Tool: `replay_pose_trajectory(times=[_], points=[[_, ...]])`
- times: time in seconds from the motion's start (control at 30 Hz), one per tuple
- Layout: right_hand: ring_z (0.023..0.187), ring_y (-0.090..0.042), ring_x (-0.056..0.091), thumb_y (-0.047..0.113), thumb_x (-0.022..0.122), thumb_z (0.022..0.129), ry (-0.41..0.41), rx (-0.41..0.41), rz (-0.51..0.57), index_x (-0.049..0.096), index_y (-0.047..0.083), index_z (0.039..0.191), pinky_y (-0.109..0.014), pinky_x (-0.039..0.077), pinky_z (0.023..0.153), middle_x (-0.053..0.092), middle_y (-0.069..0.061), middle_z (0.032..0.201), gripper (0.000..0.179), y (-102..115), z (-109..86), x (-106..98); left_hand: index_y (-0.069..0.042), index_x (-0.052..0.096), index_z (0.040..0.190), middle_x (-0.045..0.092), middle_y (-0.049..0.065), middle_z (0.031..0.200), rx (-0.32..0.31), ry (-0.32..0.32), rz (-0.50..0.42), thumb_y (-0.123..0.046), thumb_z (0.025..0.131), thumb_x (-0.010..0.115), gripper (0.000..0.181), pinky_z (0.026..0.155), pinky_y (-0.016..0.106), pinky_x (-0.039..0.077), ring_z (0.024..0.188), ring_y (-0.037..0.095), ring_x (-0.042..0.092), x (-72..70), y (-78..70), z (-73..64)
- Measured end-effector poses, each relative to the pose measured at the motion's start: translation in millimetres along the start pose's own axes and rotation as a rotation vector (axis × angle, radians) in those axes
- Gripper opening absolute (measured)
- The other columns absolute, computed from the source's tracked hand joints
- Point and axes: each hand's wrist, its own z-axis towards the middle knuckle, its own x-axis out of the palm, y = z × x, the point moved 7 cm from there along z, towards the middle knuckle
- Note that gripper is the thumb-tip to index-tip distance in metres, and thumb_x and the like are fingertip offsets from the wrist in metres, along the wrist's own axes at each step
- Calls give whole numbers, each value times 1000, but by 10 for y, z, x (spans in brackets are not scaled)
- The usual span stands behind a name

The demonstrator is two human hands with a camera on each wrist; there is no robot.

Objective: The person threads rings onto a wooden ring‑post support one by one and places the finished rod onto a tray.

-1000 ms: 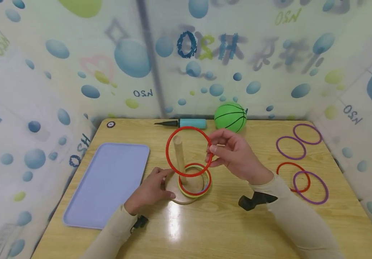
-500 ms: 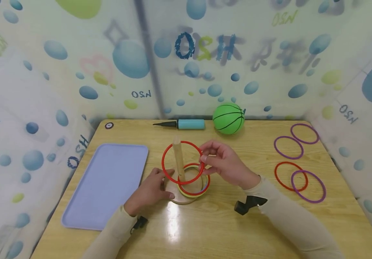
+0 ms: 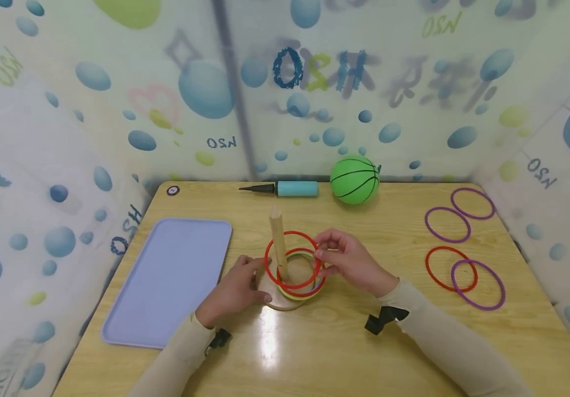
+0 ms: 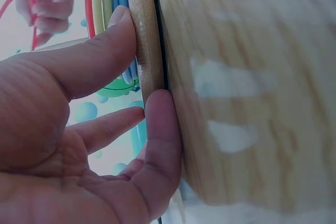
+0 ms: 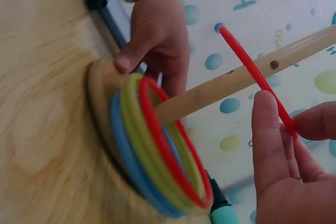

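A pale wooden peg [image 3: 278, 237] rises from a round wooden base [image 3: 285, 305]. My left hand [image 3: 232, 292] holds the base at its left edge, thumb on top and fingers round the side, as the left wrist view shows. With thumb and fingers my right hand [image 3: 351, 263] pinches a red ring [image 3: 294, 232], tilted around the peg, partway down. Below it, around the peg's foot, lie stacked rings: a red ring [image 5: 166, 162] on top, yellow-green rings [image 5: 135, 135] in the middle and blue rings [image 5: 123, 148] at the bottom.
On the right of the table lie purple rings [image 3: 426, 223] and a red ring [image 3: 429, 269], partly overlapping. A lilac tray [image 3: 170, 275] is at left. Along the back sit a blue hand pump [image 3: 297, 188], a green ball [image 3: 355, 180] and a small round disc [image 3: 172, 191].
My right hand has lowered the red ring from over the peg's top to partway down around it. My left hand has stayed at the base.
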Motion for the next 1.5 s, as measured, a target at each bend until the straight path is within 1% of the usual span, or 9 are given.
replay_pose_trajectory(times=[0.17, 0.27, 0.4, 0.5, 0.63, 0.8, 1.0, 1.27, 1.5], points=[[87, -15, 69, 4, 65, 103, -14, 13, -43, 51, -12, 133, -45, 65, 79, 61, -7, 104, 37, -149, 1, -116, -13, 54, 155, 53, 10, 116, -15, 1, -11, -23, 79, 95, 86, 81, 35, 46, 94, 18, 50, 1, 7, 8], [84, -14, 70, 4, 64, 103, -28, 28, -48, 50, -13, 136, -42, 65, 78, 61, -8, 105, 40, -201, -15, -159, -15, 53, 156, 52, 11, 118, -24, 7, -24, -23, 81, 94, 86, 81, 35, 46, 93, 18, 50, -2, 6, 14], [82, -12, 70, 3, 65, 103, -42, 45, -54, 55, -11, 135, -43, 65, 79, 63, -9, 108, 37, -257, -18, -195, -16, 52, 157, 51, 12, 122, -31, 12, -37, -23, 82, 93, 86, 81, 35, 46, 93, 18, 51, -3, 2, 23], [87, -12, 70, 3, 66, 102, -48, 46, -62, 56, -11, 135, -45, 65, 80, 64, -12, 110, 37, -279, -13, -207, -15, 53, 156, 51, 12, 122, -28, 11, -30, -22, 81, 94, 86, 81, 34, 46, 94, 18, 51, -7, -7, 22], [89, -13, 70, 2, 67, 101, -73, 52, -94, 58, -11, 133, -42, 65, 78, 66, -15, 111, 36, -315, -10, -234, -12, 54, 155, 52, 12, 119, -13, 4, -10, -20, 79, 95, 86, 81, 33, 46, 94, 18, 51, -12, -27, 8], [85, -13, 69, -1, 68, 98, -92, 61, -158, 61, -11, 128, -35, 64, 75, 66, -14, 105, 33, -349, -6, -253, -12, 53, 156, 52, 11, 120, -29, 19, -8, -20, 80, 94, 86, 81, 32, 47, 94, 17, 50, 5, -29, -3], [83, -14, 69, -1, 70, 95, -94, 67, -215, 63, -11, 122, -34, 64, 75, 68, -12, 100, 30, -376, 26, -277, -11, 53, 156, 52, 12, 121, -28, 15, -9, -20, 81, 93, 85, 80, 31, 47, 93, 17, 50, -3, -31, -21], [84, -17, 70, -1, 70, 94, -63, 64, -251, 62, -11, 124, -34, 64, 77, 68, -14, 101, 32, -429, 33, -352, -11, 52, 156, 52, 12, 122, -42, 19, -19, -19, 82, 93, 85, 78, 30, 47, 90, 16, 51, -6, -21, -35], [89, -17, 70, 5, 71, 98, -63, 54, -308, 63, -9, 130, -39, 64, 82, 68, -17, 107, 36, -350, -41, -515, -12, 53, 156, 52, 12, 122, -50, 17, -13, -19, 81, 93, 85, 78, 31, 47, 88, 15, 52, -3, -11, -29]])
